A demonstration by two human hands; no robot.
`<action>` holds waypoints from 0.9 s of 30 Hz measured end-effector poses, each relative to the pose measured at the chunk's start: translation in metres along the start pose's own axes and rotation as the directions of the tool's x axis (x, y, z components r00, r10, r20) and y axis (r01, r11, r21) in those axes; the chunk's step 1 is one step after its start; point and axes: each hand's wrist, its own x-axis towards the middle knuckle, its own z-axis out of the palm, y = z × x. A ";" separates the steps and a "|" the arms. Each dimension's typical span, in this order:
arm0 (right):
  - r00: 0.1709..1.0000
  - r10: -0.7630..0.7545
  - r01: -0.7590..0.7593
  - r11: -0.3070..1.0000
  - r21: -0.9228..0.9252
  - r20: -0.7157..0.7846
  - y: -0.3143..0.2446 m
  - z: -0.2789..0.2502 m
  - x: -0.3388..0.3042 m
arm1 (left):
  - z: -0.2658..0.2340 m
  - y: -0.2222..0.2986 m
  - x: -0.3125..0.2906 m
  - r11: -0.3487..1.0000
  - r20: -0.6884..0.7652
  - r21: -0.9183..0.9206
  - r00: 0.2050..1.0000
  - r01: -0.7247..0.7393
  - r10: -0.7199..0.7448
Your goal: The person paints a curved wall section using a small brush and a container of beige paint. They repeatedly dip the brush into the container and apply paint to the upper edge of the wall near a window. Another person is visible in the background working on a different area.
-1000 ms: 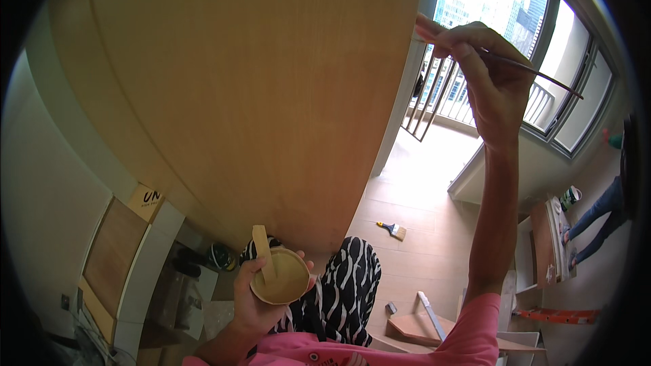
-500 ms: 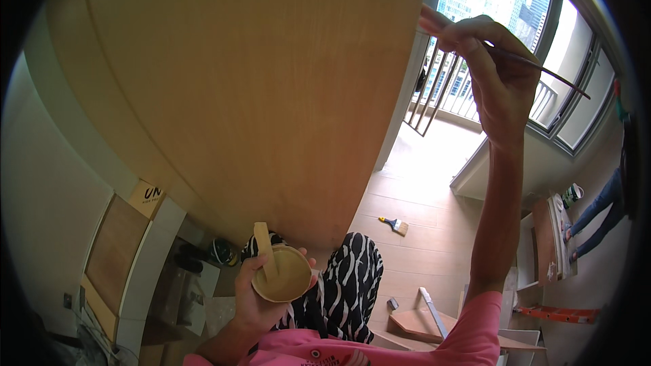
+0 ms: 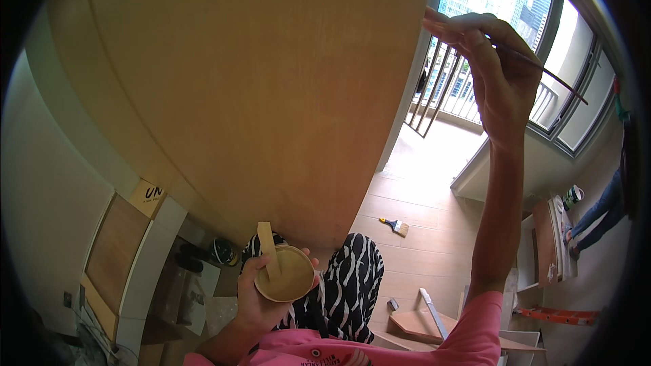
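Observation:
My left hand (image 3: 258,291) is wrapped round a small round tub (image 3: 293,278) of tan paint or filler, held low over my lap. A flat wooden stick (image 3: 266,240) stands tilted in the tub against its rim. My right hand (image 3: 498,71) is raised at the far right edge of a large wood-grain panel (image 3: 258,108). A thin, dark-handled paintbrush (image 3: 566,87) is pinched in that hand, its handle pointing down to the right. The fingers hide the brush's tip, and the fingertips are at or very near the panel's edge.
A wide paintbrush (image 3: 395,226) lies on the tiled floor (image 3: 434,196). Boards (image 3: 420,325) and a long pale strip (image 3: 432,312) lie lower right, with an orange ladder (image 3: 559,315) beyond. Another person's legs (image 3: 600,207) stand at the right. A railing (image 3: 441,81) shows beyond the panel.
My right hand has shifted very slightly, and the brush handle's end dips a little lower. The tub in my left hand has moved a touch to the right.

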 end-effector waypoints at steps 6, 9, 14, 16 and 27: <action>0.999 -0.015 0.017 1.000 -0.019 0.052 -0.001 -0.005 -0.003 | 0.000 0.000 0.000 1.000 -0.003 0.004 1.000 0.000 0.000; 0.998 -0.039 0.038 0.999 0.012 0.045 0.000 -0.006 -0.002 | -0.001 0.000 0.000 1.000 -0.005 0.002 1.000 0.007 -0.007; 1.000 -0.027 0.027 1.000 -0.009 0.001 0.001 -0.002 -0.003 | -0.003 0.000 -0.001 1.000 0.000 -0.012 1.000 0.006 -0.006; 1.000 -0.029 0.029 1.000 -0.002 0.010 0.000 -0.001 -0.003 | -0.003 0.000 -0.001 1.000 -0.001 -0.011 1.000 0.007 -0.007; 0.997 0.010 -0.008 1.000 0.030 -0.076 -0.002 0.006 -0.003 | -0.004 0.000 -0.001 1.000 0.000 -0.013 1.000 0.007 -0.007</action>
